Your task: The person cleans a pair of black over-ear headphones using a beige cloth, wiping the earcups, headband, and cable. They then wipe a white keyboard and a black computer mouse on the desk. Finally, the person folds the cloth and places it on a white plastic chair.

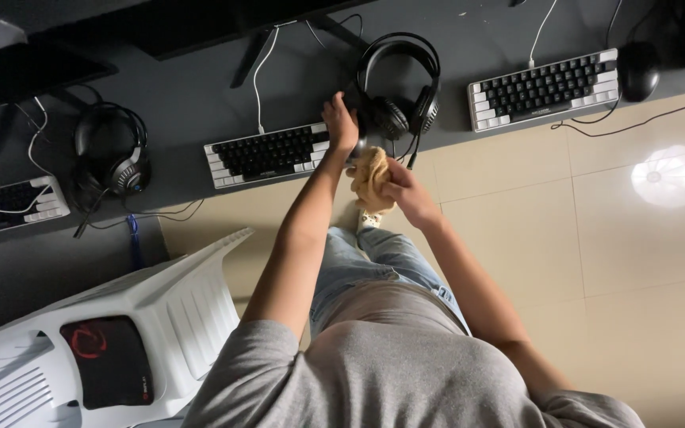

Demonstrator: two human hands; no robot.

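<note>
Two hands at the front edge of a dark desk [200,95], between two keyboards. Left hand [340,125] closed around the lower part of a black headset [396,87] — fingers curled on the near ear cup, steadying it just beside the right end of the middle keyboard [267,153]. Right hand [407,192] shut on a bunched tan cloth [371,178], held just below the desk edge and almost touching the left wrist. Headset lying up and slightly right of the cloth, very near; long axis running away from the body, band arched toward the monitor stands, ear cups nearest the hands. Left hand the nearer of the two, already on it. Glossy black cups, padded band, thin cable trailing off the edge. Further off: a second headset [112,154] to the left, another keyboard [545,89] and a dark mouse [640,70] to the right, a white plastic chair [160,317] bearing a black mouse pad [109,361] — all well apart from the hands.
</note>
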